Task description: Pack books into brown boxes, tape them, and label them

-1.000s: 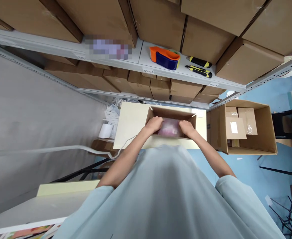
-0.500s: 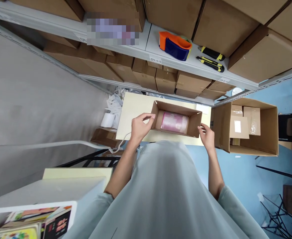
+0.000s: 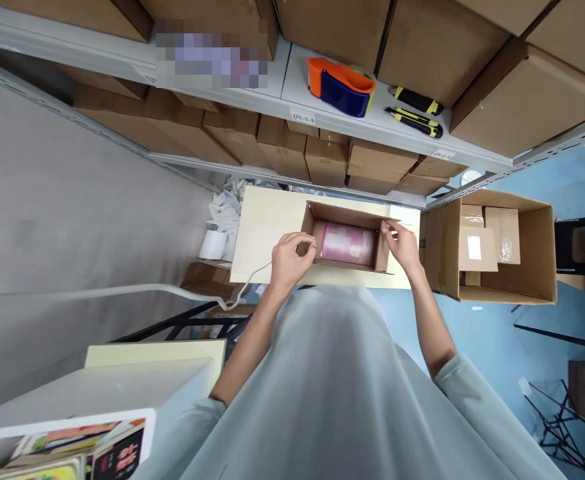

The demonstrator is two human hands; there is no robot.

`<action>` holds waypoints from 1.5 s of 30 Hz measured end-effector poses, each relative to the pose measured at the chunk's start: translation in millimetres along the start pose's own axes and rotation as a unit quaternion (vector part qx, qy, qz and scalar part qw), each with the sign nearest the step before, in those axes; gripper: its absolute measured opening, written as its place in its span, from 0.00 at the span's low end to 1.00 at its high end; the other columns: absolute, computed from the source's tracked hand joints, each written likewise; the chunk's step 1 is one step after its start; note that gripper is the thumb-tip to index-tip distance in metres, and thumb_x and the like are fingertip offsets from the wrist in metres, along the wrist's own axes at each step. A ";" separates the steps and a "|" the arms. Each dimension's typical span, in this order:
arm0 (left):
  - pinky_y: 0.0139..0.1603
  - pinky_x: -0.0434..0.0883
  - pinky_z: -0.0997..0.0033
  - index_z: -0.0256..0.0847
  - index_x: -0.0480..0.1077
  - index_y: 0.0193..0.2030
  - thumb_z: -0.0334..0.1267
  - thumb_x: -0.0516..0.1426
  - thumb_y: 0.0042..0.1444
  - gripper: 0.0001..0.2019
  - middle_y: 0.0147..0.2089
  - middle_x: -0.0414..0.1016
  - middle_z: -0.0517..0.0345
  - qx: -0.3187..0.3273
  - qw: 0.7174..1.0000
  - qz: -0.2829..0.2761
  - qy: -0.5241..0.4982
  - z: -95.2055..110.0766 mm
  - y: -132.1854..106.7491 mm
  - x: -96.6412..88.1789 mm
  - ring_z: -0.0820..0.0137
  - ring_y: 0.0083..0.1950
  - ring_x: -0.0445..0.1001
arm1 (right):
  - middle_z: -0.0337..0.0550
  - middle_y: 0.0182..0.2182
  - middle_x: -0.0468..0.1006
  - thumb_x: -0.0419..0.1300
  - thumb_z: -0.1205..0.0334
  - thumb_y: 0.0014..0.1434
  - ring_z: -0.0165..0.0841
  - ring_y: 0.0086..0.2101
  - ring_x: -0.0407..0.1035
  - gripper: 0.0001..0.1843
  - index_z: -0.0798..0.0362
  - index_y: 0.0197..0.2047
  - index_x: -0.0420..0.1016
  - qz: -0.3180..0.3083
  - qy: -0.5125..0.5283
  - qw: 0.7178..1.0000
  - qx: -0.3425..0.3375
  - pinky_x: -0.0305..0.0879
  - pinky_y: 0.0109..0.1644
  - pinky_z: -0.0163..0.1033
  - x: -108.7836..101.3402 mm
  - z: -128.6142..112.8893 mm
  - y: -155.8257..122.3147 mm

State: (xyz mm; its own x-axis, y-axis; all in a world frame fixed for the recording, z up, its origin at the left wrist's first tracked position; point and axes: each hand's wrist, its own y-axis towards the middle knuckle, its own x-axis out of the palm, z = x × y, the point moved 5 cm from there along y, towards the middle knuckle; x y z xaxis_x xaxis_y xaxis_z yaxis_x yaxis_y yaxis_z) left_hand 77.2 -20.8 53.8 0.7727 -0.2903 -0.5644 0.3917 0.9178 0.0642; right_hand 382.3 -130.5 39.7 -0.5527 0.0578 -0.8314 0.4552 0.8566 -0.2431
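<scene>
An open, narrow cardboard box (image 3: 381, 257) lies on the pale yellow table in front of me. Inside it is a pink, clear-wrapped pack (image 3: 347, 244), its exact kind not readable from here. My left hand (image 3: 292, 259) is at the box's left end, thumb and fingers curled over the edge there. At the opposite end, my right hand (image 3: 401, 245) pinches the top of the right end panel, which leans inward. The left hand's fingers partly cover the left panel.
A large open carton (image 3: 542, 253) with several small boxes stands right of the table (image 3: 260, 227). Above, a shelf (image 3: 292, 87) holds cartons, an orange-and-blue tape dispenser (image 3: 342, 87) and two utility knives (image 3: 415, 112). A white cable (image 3: 147, 288) runs in from the left.
My right hand has moved up and inward, and the box's right end panel has tilted inward with it. My left hand has shifted slightly right and down over the left end.
</scene>
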 end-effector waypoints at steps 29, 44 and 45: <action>0.53 0.77 0.54 0.49 0.77 0.63 0.38 0.51 0.72 0.19 0.61 0.84 0.49 -0.048 0.926 -0.304 0.217 -16.0 -11.8 40.4 0.50 0.55 0.84 | 0.57 0.63 0.79 0.51 0.50 0.74 0.51 0.58 0.77 0.43 0.49 0.86 0.40 0.008 0.041 0.999 -0.024 0.78 0.60 0.57 59.6 9.0 -17.8; 0.74 0.67 0.42 0.31 0.61 0.73 0.70 0.63 0.61 0.49 0.71 0.68 0.22 0.009 0.991 0.003 0.136 -37.3 20.1 50.9 0.39 0.75 0.68 | 0.52 0.50 0.81 0.52 0.36 0.76 0.40 0.46 0.79 0.27 0.49 0.55 0.79 0.180 0.137 0.974 0.028 0.79 0.50 0.46 3.8 23.4 -30.1; 0.77 0.62 0.40 0.31 0.61 0.74 0.70 0.65 0.59 0.50 0.74 0.64 0.21 0.027 0.991 0.031 0.128 -40.3 20.4 52.6 0.37 0.79 0.61 | 0.53 0.51 0.80 0.53 0.37 0.76 0.41 0.47 0.79 0.27 0.50 0.52 0.80 0.182 0.120 0.976 0.024 0.79 0.51 0.47 7.2 25.9 -33.8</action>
State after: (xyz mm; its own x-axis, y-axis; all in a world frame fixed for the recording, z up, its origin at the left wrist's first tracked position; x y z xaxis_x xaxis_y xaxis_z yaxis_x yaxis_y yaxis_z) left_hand 105.8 -6.4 -7.7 0.6471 -0.1502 -0.7474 0.3799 0.9135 0.1454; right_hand 381.0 -172.3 29.0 -0.4937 0.4770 -0.7271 0.6811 0.7320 0.0178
